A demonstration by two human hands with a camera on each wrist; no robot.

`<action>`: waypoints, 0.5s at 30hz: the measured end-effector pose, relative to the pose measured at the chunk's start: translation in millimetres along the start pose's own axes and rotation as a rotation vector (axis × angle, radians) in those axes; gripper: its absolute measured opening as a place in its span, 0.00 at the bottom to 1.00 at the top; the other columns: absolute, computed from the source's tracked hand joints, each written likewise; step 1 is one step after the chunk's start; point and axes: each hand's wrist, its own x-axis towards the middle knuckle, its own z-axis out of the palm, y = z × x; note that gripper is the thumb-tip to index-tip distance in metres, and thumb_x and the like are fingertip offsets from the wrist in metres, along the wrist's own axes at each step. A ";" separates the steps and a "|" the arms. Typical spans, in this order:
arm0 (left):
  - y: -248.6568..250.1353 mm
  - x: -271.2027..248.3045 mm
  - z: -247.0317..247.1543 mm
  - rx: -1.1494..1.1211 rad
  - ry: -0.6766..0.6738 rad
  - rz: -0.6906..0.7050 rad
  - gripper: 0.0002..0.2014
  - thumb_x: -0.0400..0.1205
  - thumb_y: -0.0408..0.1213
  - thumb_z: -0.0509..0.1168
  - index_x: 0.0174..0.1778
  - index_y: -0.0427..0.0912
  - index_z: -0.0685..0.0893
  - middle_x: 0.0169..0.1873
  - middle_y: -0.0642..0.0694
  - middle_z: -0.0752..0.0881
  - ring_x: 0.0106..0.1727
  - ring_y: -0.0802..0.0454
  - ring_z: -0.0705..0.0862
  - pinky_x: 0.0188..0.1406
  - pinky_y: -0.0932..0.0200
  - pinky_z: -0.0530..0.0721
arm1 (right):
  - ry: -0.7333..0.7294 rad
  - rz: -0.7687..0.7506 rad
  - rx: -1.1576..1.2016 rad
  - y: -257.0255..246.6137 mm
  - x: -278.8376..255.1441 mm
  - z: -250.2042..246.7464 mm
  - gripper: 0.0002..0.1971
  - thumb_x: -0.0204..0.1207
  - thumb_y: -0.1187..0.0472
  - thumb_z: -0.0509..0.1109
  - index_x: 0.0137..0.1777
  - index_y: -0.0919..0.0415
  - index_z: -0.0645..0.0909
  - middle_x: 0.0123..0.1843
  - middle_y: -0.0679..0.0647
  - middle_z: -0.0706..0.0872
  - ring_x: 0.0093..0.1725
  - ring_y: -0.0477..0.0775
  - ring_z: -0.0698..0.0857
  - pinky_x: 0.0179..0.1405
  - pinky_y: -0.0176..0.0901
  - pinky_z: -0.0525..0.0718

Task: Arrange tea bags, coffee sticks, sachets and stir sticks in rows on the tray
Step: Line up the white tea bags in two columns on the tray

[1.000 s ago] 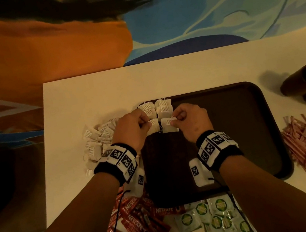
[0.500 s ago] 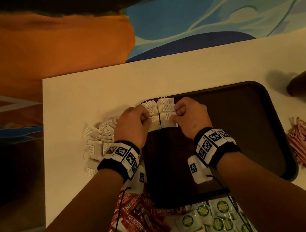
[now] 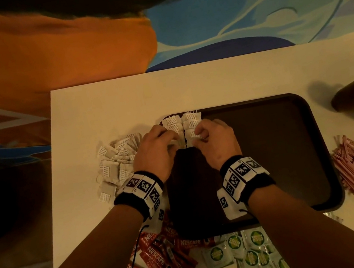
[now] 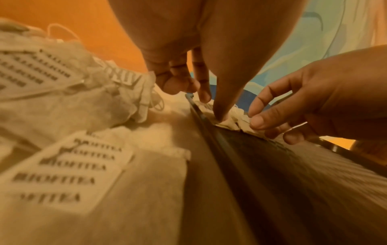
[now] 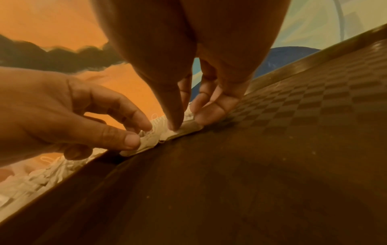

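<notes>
Left hand and right hand each pinch tea bags on the tray; tags read "BIOFTEA", red coffee sticks "NESCAFE".

I stand at a pale table whose top runs off to my right. Behind it a painted wall shows a broad orange shape on the left, blue and teal swirls on the right, and a dark streak along the top. The light is dim and warm.
</notes>
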 end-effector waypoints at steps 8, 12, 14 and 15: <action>-0.5 -0.4 1.0 -0.001 -0.017 -0.029 0.11 0.80 0.34 0.74 0.57 0.49 0.89 0.58 0.50 0.80 0.56 0.46 0.83 0.50 0.49 0.86 | -0.017 0.003 -0.017 -1.0 0.0 0.4 0.10 0.74 0.60 0.82 0.52 0.52 0.86 0.50 0.50 0.80 0.43 0.51 0.85 0.48 0.49 0.90; 1.7 -6.5 -9.0 -0.022 0.015 -0.035 0.10 0.81 0.36 0.74 0.57 0.50 0.89 0.58 0.49 0.80 0.54 0.49 0.83 0.48 0.55 0.84 | -0.016 -0.022 -0.024 -2.9 -4.2 -3.2 0.12 0.74 0.61 0.82 0.54 0.51 0.86 0.49 0.49 0.79 0.39 0.43 0.82 0.42 0.40 0.87; -0.4 -10.6 -16.6 -0.042 0.029 -0.052 0.11 0.81 0.36 0.74 0.58 0.49 0.88 0.57 0.49 0.80 0.53 0.49 0.83 0.50 0.53 0.85 | -0.035 -0.039 -0.025 -7.3 -8.9 -4.0 0.13 0.74 0.61 0.82 0.56 0.51 0.86 0.49 0.48 0.79 0.40 0.42 0.81 0.42 0.37 0.84; -2.6 -13.1 -21.1 -0.053 0.035 -0.064 0.11 0.81 0.37 0.74 0.59 0.50 0.88 0.57 0.50 0.80 0.54 0.49 0.83 0.51 0.53 0.85 | -0.049 -0.048 -0.019 -10.7 -11.9 -3.8 0.13 0.75 0.60 0.82 0.57 0.51 0.86 0.49 0.47 0.79 0.41 0.43 0.82 0.44 0.38 0.85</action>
